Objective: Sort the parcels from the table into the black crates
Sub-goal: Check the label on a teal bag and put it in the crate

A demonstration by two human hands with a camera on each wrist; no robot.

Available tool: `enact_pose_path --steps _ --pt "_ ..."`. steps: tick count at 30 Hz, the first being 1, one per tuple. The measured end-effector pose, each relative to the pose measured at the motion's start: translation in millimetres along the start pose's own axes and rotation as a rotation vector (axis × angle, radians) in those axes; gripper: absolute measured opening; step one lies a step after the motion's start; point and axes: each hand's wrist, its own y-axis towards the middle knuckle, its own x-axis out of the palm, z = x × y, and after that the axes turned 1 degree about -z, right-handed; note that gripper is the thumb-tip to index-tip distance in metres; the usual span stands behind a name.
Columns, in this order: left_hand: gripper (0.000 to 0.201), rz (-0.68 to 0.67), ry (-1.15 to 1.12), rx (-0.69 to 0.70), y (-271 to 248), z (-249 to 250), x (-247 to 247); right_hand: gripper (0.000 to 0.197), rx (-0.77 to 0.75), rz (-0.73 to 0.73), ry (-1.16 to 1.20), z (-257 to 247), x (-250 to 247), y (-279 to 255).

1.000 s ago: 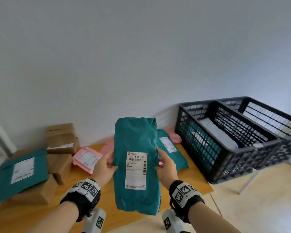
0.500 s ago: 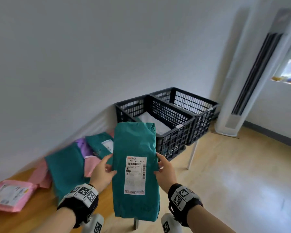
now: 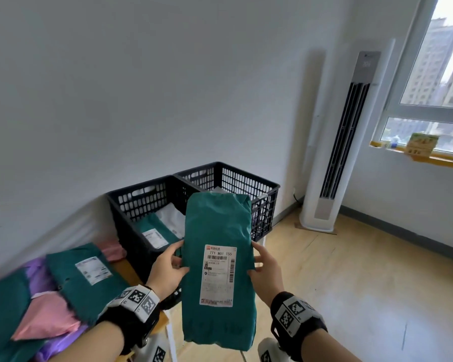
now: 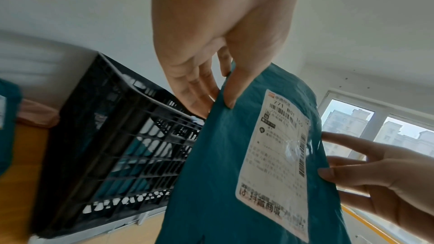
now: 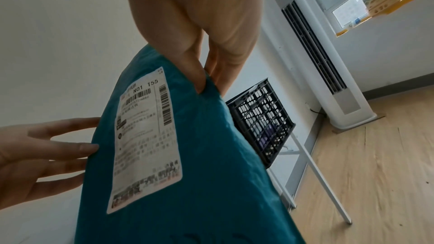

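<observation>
On the wooden table (image 3: 131, 270) at the left lie soft teal, pink and purple plastic mailer bags (image 3: 87, 278), and beyond its end stand two black slotted plastic crates (image 3: 147, 202), the nearer already holding a teal and a white bag. The left hand (image 3: 166, 273) pinches the left edge of the tall teal plastic mailer parcel with a white shipping label (image 3: 217, 273), thumb on the label face and fingers (image 4: 199, 88) behind it. That parcel hangs upright in the air in front of the crates, over the table's end. It looks light, limp and slightly slick, likely to sag or fold if held by one corner, so the two long edges near the middle seem the best hold. The right hand (image 3: 266, 270) pinches the opposite edge the same way, thumb in front, fingers (image 5: 220, 73) curled behind
</observation>
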Motion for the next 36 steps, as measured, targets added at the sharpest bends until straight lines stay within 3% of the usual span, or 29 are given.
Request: enact_pose_path --steps 6,14,26,33,36 --pt "0.068 -0.039 -0.008 0.056 43 53 59 0.068 0.001 0.058 0.037 8 -69 48" --pt "0.066 -0.082 0.054 0.117 131 106 108 0.068 -0.015 0.136 0.033 11 -124 140" --pt "0.067 -0.057 -0.064 0.163 308 154 129 0.066 -0.094 0.189 -0.036 -29 -148 327" --pt "0.029 0.115 -0.046 0.152 385 169 123 0.066 -0.155 0.091 -0.072 -65 -147 424" --pt "0.028 0.142 0.025 0.159 413 168 121 0.065 -0.196 0.04 -0.11 -72 -141 460"
